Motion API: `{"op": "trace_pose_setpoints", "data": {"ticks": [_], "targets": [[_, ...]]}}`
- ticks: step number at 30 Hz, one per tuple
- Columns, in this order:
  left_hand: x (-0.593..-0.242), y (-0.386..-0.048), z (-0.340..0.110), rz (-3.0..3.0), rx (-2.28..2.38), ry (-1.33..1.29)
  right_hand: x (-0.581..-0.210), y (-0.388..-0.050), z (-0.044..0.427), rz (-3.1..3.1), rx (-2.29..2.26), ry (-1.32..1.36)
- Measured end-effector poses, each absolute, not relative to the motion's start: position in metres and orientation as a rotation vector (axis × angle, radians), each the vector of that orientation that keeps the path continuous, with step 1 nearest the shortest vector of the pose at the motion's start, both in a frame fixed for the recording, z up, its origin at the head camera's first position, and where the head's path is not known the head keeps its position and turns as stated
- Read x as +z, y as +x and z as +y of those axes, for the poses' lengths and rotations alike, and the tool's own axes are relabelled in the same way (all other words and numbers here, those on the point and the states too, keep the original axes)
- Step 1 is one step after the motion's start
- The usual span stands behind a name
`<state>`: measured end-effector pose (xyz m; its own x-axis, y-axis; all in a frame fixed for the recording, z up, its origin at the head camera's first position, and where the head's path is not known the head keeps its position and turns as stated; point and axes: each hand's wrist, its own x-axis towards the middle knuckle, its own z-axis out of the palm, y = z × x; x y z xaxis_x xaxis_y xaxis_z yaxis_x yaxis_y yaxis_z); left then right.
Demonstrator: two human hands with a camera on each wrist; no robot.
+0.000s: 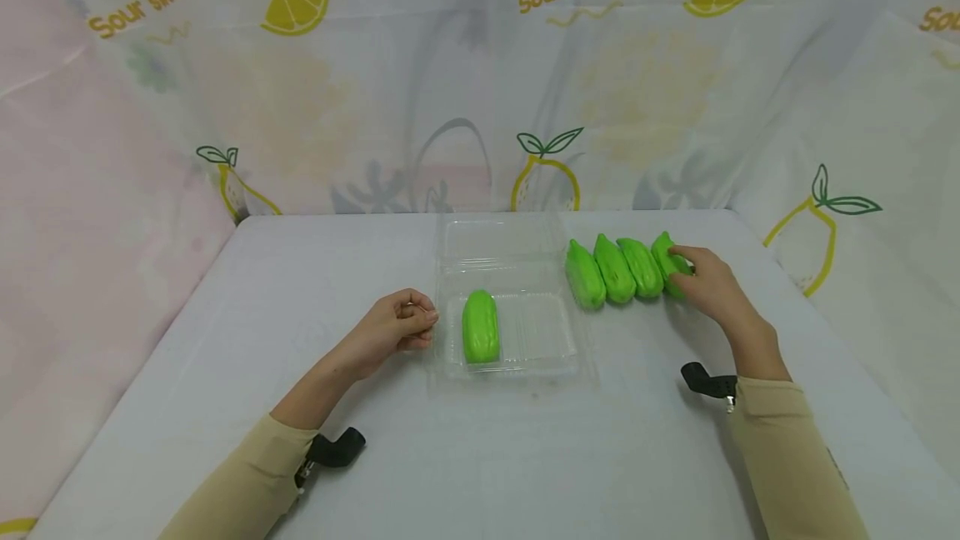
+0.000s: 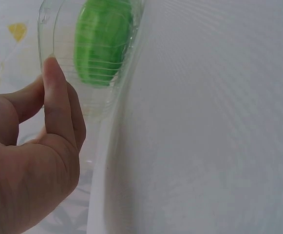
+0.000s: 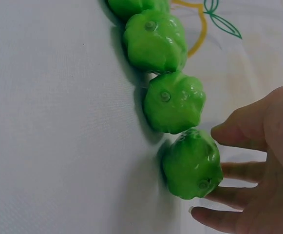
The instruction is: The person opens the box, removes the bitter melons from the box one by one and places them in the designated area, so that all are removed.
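A clear plastic clamshell box (image 1: pixel 536 332) lies with its lid spread back on the table, a green ridged papaya-like fruit (image 1: pixel 480 327) in its left part. At the box's left edge, my left hand (image 1: pixel 396 325) pinches the rim between thumb and fingertip, as the left wrist view shows (image 2: pixel 48 126). My right hand (image 1: pixel 708 282) is at the rightmost green papaya (image 1: pixel 666 261) of a row, its thumb and fingers curled about it. In the right wrist view this papaya (image 3: pixel 192 165) stands slightly turned from its neighbours, thumb on one side and fingers partly hidden behind it.
Three more green papayas (image 1: pixel 617 269) lie side by side, just right of the box. White cloth covers the table (image 1: pixel 465 457). A lemon-printed curtain (image 1: pixel 480 90) hangs behind its back edge and at both sides. Black wrist mounts (image 1: pixel 337 447) stick out from both sleeves.
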<state>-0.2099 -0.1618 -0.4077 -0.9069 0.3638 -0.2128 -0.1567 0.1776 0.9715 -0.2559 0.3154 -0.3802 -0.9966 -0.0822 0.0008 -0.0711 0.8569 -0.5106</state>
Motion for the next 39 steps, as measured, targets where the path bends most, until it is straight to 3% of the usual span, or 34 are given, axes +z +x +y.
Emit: {"op": "trace_pose_setpoints", "data": {"ticks": [39], "targets": [[-0.406,-0.209,-0.160,2.058,1.791,0.201,-0.362,-0.248,0.282,3.046,-0.798,-0.285]]}}
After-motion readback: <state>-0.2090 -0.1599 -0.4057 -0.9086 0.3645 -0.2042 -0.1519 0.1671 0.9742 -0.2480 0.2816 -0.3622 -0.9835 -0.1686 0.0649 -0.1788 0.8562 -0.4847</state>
